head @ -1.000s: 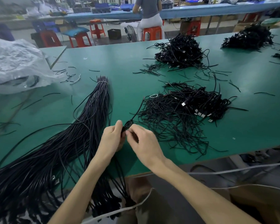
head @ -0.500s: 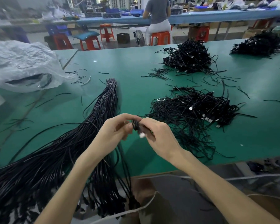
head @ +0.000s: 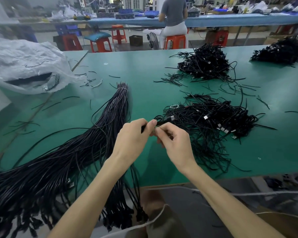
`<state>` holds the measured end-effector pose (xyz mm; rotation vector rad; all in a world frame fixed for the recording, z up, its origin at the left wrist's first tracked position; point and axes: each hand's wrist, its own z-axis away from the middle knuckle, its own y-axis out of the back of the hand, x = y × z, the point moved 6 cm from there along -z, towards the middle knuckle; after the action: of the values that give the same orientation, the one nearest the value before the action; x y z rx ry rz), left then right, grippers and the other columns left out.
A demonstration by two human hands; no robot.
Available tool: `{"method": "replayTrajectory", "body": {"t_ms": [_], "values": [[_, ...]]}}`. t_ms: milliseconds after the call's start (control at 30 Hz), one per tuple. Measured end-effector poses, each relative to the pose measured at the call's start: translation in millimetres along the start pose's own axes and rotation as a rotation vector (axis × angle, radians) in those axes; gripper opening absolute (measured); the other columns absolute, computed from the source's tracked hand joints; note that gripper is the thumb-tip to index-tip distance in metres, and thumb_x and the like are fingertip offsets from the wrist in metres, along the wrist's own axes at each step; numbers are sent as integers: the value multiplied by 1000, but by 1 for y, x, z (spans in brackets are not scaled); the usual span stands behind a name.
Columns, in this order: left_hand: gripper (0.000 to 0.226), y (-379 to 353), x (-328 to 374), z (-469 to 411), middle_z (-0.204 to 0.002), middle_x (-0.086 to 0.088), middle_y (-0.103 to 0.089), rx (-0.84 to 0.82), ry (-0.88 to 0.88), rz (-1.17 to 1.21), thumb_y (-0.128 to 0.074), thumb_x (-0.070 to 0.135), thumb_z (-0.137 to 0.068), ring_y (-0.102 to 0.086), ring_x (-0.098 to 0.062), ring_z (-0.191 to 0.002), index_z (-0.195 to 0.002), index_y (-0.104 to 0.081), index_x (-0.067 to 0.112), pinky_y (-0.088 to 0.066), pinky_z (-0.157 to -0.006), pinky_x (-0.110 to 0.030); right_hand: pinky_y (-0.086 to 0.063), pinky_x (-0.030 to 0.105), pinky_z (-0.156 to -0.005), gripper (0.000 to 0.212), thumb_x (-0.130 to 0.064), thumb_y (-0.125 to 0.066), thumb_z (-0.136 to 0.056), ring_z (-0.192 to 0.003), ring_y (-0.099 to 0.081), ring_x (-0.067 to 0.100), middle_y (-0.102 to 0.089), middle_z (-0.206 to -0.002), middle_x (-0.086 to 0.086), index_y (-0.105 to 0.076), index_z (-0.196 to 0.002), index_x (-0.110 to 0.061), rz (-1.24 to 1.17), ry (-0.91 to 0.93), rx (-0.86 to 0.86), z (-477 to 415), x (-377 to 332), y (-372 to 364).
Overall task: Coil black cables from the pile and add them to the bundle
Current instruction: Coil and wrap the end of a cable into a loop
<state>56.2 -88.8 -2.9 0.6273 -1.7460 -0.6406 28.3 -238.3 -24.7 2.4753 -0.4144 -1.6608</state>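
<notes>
Green table was busy: loose pile at 2 o'clock from the hands, long tied bundle running 11 to 7 o'clock on their left, its plug ends hanging over the near edge. Grip check: left hand had fingers curled round a black cable, thumb on top; right hand was curled too, fingertips pinching the same cable just beside that thumb. Couldn't tell if a coil sat inside the grip. Cable's far end, with what looked like its silver plug, lay on the pile's near fringe. Judgement: coiling step, early. Do it well: left anchors, right feeds even loops, and draw the tail toward 6 o'clock, not sideways, so it doesn't drag neighbours from the tangle. Room: bare strip between bundle and pile at 12 o'clock was the open lane, plus a patch at 4 o'clock. Near edge sat under the wrists at 6 o'clock; slack dropped there would likely slide off. Bag at 10 o'clock and far piles at 1 o'clock were well apart.
</notes>
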Motion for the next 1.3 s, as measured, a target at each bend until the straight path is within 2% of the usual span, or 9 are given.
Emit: {"method": "replayTrajectory", "body": {"t_ms": [200,367,533,667,767,867,1000,1167,1300], "values": [[24,-14,1,1,-63,1,-71,-301,212,148,-56,38,-104,-57,-21,-49,-103,-59,13,-53,-61,-34,-56,41,-67,11,-10,-68,-98,-71,-64,25,-67,-80,2,-68,-88,-6,667,445,-57,13,-12,4],[25,-8,17,10,-103,-21,-74,-610,29,495,-39,7,-111,-71,-31,-82,-124,-55,-7,-56,-76,-39,-54,48,-64,5,-4,-64,-98,-73,-63,28,-67,-85,4,-67,-94,-4,591,385,-101,11,-3,22],[17,-12,19,4,-103,-16,-66,-364,-219,233,-65,7,-99,-62,-29,-97,-114,-72,3,-50,-87,-32,-47,41,-60,11,-12,-65,-100,-66,-51,16,-53,-77,-20,-63,-88,-11,358,271,-69,11,-5,20],[18,-22,11,3,-119,-17,-65,-324,-158,367,-58,11,-103,-65,-23,-111,-114,-67,0,-53,-99,-38,-48,43,-61,20,-21,-62,-102,-65,-54,18,-53,-71,-21,-61,-84,-13,306,242,-76,6,-8,23],[35,-29,5,-2,-88,-17,-70,-317,-113,246,-55,26,-106,-65,-26,-82,-95,-64,-5,-54,-83,-48,-47,44,-63,20,-19,-63,-101,-65,-51,16,-51,-70,-20,-59,-82,-13,341,233,-101,6,-7,23],[41,-28,7,-2,-57,11,-51,-268,-105,187,-51,33,-107,-42,-6,-54,-71,-50,13,-37,-55,-26,-47,44,-64,20,-19,-62,-101,-65,-51,19,-51,-70,-14,-60,-84,-10,383,231,-119,5,-7,24],[49,-38,9,-9,-56,3,-51,-369,21,111,-49,35,-108,-43,-13,-47,-65,-50,11,-35,-55,-28,-51,39,-61,17,-12,-67,-98,-66,-54,20,-60,-75,0,-63,-83,-5,580,410,-112,5,-18,24],[38,-50,-5,-5,-59,-1,-54,-726,392,374,-53,30,-104,-41,-16,-41,-69,-56,14,-44,-48,-23,-47,37,-55,24,-13,-61,-101,-61,-55,23,-57,-70,2,-63,-77,-11,978,840,-192,12,-30,18],[45,-58,-2,-7,-63,-5,-61,-742,364,399,-52,40,-106,-49,-19,-44,-74,-61,10,-47,-48,-24,-51,39,-58,21,-17,-63,-102,-64,-59,24,-61,-74,2,-64,-82,-8,924,718,-202,10,-22,28]]}}
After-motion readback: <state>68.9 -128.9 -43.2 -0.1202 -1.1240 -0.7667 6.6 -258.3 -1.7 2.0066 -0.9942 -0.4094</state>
